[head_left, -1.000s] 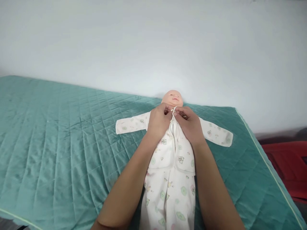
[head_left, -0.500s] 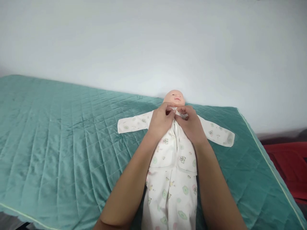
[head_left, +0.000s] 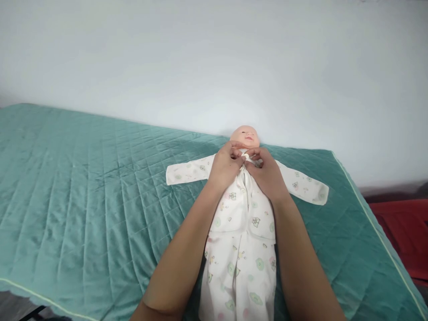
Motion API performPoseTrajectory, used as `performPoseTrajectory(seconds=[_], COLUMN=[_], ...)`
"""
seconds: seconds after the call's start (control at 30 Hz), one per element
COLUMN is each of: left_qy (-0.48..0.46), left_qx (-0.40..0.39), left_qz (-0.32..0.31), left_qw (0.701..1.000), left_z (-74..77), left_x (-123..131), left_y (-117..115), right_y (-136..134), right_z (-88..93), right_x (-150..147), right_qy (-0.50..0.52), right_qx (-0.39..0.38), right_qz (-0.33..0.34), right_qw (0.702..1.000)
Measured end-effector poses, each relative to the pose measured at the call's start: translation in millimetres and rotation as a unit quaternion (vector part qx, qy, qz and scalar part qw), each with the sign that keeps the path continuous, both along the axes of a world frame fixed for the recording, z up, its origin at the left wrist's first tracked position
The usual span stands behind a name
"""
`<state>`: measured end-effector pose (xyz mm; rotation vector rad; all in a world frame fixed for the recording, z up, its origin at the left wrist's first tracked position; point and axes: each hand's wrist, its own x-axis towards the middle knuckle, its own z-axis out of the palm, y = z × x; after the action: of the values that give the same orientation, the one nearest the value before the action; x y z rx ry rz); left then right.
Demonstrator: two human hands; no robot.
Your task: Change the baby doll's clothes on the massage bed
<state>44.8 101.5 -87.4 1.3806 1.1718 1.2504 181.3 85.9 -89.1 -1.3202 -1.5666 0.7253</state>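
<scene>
Doll head [head_left: 246,135] smooth, perhaps plastic; jacket [head_left: 236,209] matt cloth; quilt [head_left: 100,200] sheeny.

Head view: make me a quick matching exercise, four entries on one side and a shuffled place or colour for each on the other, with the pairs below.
Column one
1. left hand and right hand
2. doll's head
3. quilted cover
4. red object

Column two
A. green, spread beneath the white top
B. off to the picture's right, past the long pale-trimmed side edge
C. fingers at the front, near the neck of the printed clothing
D. bare, just above the fingers in the picture

Pairs: 1-C, 2-D, 3-A, 4-B
</scene>
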Motion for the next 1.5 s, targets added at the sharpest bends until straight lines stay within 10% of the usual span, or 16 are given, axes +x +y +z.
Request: performPoseTrajectory(seconds=[1.5], left_qy=[0.268], left_qx=[0.139], left_qz=[-0.020], left_qw=[0.953], left_z=[7.5], left_x=[-8], left_y=[-1], right_y=[-2], right_z=[-8.4], right_x=[0], right_qy=[-0.032], right_qx=[0.100], right_qz=[-0.091], right_qw=[0.990])
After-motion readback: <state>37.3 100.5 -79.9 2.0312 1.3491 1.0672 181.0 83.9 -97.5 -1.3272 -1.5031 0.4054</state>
